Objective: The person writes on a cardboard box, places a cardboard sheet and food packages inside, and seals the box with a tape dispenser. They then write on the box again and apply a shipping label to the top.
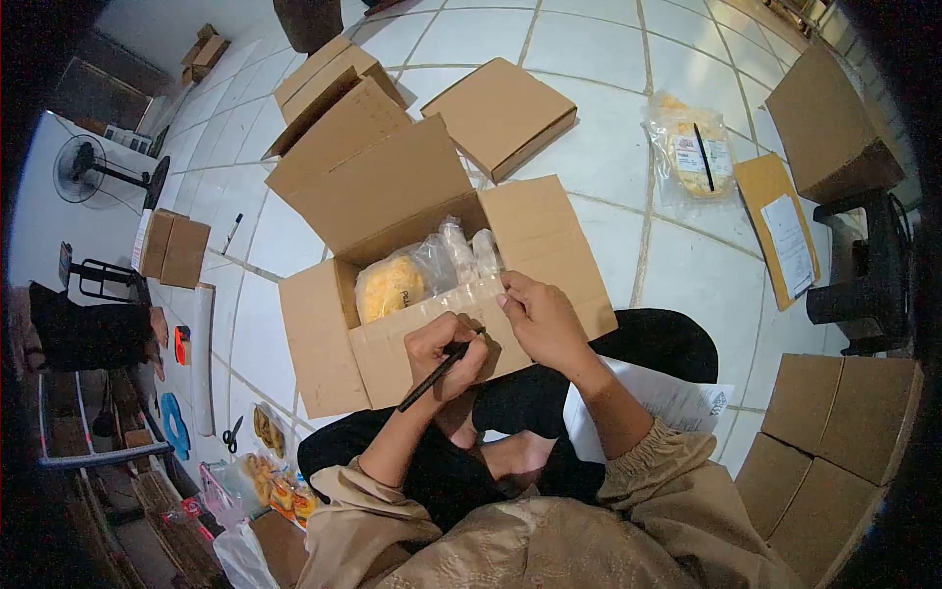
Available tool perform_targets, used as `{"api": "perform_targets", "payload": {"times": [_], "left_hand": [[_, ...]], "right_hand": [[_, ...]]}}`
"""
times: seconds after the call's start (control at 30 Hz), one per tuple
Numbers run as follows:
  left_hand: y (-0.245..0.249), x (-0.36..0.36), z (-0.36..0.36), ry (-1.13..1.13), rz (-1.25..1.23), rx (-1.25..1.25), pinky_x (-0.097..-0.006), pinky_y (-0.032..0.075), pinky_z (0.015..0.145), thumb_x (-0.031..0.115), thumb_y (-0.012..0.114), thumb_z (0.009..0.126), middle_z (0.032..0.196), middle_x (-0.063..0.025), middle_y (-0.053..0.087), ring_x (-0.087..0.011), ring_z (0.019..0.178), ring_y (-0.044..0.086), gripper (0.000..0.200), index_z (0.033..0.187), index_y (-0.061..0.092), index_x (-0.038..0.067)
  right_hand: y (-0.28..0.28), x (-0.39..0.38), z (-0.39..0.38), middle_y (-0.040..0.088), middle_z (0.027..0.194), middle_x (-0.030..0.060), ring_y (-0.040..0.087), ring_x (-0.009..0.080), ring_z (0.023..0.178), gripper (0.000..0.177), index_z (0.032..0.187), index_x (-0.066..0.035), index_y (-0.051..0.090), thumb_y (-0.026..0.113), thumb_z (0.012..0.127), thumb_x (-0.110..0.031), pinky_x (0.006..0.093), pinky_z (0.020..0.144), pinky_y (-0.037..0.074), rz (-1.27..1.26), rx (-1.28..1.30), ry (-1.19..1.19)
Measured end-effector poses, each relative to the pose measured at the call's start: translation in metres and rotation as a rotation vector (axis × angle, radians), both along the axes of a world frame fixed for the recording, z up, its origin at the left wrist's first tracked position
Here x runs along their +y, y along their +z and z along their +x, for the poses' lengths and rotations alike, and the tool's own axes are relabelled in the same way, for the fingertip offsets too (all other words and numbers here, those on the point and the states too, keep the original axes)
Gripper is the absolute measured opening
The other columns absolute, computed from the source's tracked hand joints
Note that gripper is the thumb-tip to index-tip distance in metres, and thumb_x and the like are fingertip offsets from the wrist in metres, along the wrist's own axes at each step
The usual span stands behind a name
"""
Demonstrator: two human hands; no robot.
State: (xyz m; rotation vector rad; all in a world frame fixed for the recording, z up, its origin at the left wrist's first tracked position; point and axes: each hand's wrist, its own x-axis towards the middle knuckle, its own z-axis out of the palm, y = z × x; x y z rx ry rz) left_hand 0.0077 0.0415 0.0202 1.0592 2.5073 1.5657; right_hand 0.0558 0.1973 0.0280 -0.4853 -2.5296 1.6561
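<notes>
In front of me stands an open cardboard box [319, 339] with its flaps folded outward. My left hand [444, 351] is closed around a black pen [432, 378], its tip end hidden by the fingers against the near flap [388, 348]. The top edge of that flap is pinched between thumb and fingers of my right hand [540, 316]. Inside the box lie a clear bag of yellow food [390, 287] with dark marking on it and clear-wrapped pale bundles [461, 247].
A closed box [500, 113] lies beyond. To the right are a labelled bag [692, 152] with a pen on it, a brown envelope [760, 216] and a black stool [863, 265]. Scissors [233, 434], blue tape [175, 424] and a fan [93, 167] are left. Another person's feet [158, 339] show there.
</notes>
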Motion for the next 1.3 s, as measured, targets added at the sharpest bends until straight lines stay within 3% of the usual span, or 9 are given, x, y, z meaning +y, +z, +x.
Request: {"api": "perform_targets", "payload": {"times": [0.1,0.17,0.33,0.4,0.47,0.8,0.97,1.3], "left_hand": [[0.000,0.000,0.000,-0.007,0.068,-0.006,-0.0249,0.044,0.051,-0.001,0.062,0.065,0.059,-0.0080,0.056,-0.0128,0.053,0.055,0.012,0.062,0.050,0.000],[0.002,-0.002,0.000,-0.024,-0.030,0.016,-0.0249,0.044,0.051,-0.001,0.062,0.065,0.059,-0.0085,0.056,-0.0125,0.052,0.055,0.012,0.062,0.050,0.000],[-0.001,0.001,0.000,-0.011,-0.006,0.022,-0.0249,0.043,0.051,0.000,0.062,0.065,0.058,-0.0092,0.055,-0.0132,0.051,0.054,0.014,0.061,0.049,0.000],[0.001,0.000,0.001,-0.002,0.007,0.016,-0.0248,0.043,0.051,0.001,0.062,0.065,0.058,-0.0093,0.055,-0.0136,0.051,0.054,0.014,0.061,0.049,0.000],[0.002,0.000,0.001,-0.020,-0.005,0.013,-0.0271,0.042,0.048,0.001,0.062,0.064,0.058,-0.0095,0.052,-0.0179,0.049,0.054,0.015,0.061,0.047,0.002],[-0.003,-0.002,-0.002,-0.048,0.015,0.053,-0.0249,0.043,0.049,0.000,0.062,0.062,0.056,-0.0088,0.054,-0.0146,0.051,0.055,0.015,0.059,0.047,0.000],[0.003,-0.007,0.003,-0.057,0.055,-0.067,-0.0264,0.043,0.048,0.001,0.062,0.064,0.058,-0.0097,0.053,-0.0161,0.051,0.055,0.015,0.059,0.047,0.001],[0.001,-0.007,0.008,-0.024,-0.043,-0.022,-0.0255,0.044,0.051,0.003,0.063,0.064,0.056,-0.0078,0.055,-0.0143,0.051,0.056,0.015,0.060,0.049,0.000]], "right_hand": [[-0.009,-0.001,0.000,0.059,0.070,0.0206,0.060,0.0355,0.066,0.023,0.104,0.001,0.055,0.052,0.086,-0.012,0.0411,0.060,0.043,0.029,0.028,-0.002],[-0.007,-0.001,0.001,0.059,0.070,0.0207,0.060,0.0358,0.067,0.023,0.104,0.001,0.055,0.052,0.086,-0.012,0.0413,0.060,0.043,0.021,0.022,0.006],[-0.014,-0.001,0.001,0.060,0.071,0.0208,0.060,0.0367,0.068,0.025,0.106,0.001,0.055,0.053,0.086,-0.013,0.0422,0.061,0.044,0.032,0.080,-0.018],[-0.006,0.000,0.001,0.060,0.072,0.0211,0.060,0.0375,0.069,0.023,0.104,0.001,0.055,0.053,0.085,-0.013,0.0429,0.061,0.044,0.057,-0.009,0.006],[-0.005,-0.001,0.001,0.060,0.072,0.0212,0.059,0.0381,0.069,0.023,0.103,0.001,0.055,0.053,0.085,-0.013,0.0432,0.061,0.044,0.038,0.021,0.006],[-0.008,0.000,0.001,0.058,0.071,0.0226,0.058,0.0399,0.071,0.020,0.100,0.000,0.054,0.052,0.086,-0.014,0.0445,0.061,0.042,0.025,0.049,0.002],[-0.011,0.000,0.001,0.059,0.073,0.0227,0.059,0.0399,0.073,0.020,0.101,0.000,0.054,0.052,0.086,-0.014,0.0439,0.062,0.043,0.003,0.083,-0.006],[-0.007,-0.001,0.002,0.059,0.074,0.0228,0.060,0.0391,0.074,0.020,0.101,0.001,0.054,0.052,0.086,-0.012,0.0420,0.063,0.045,0.024,0.047,-0.005]]}}
